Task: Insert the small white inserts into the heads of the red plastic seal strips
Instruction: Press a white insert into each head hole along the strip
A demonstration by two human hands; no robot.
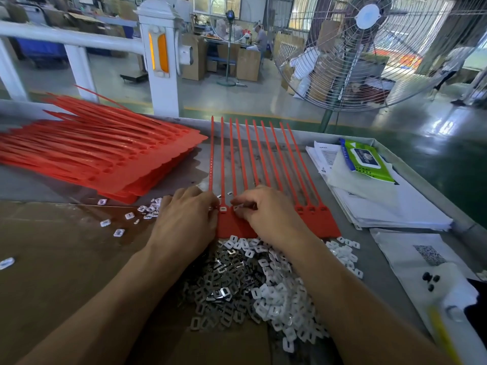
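Pinching a white insert (236, 207), seemingly, right hand (266, 212); left hand (184, 219) flat on ten seal strips (263, 159).

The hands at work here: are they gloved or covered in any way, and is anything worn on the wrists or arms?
No. The left hand and the right hand are both bare, with no gloves or finger guards. No ring, watch or bracelet shows on either. Both forearms are uncovered right down to the bottom edge of the picture, so no sleeve is in view.
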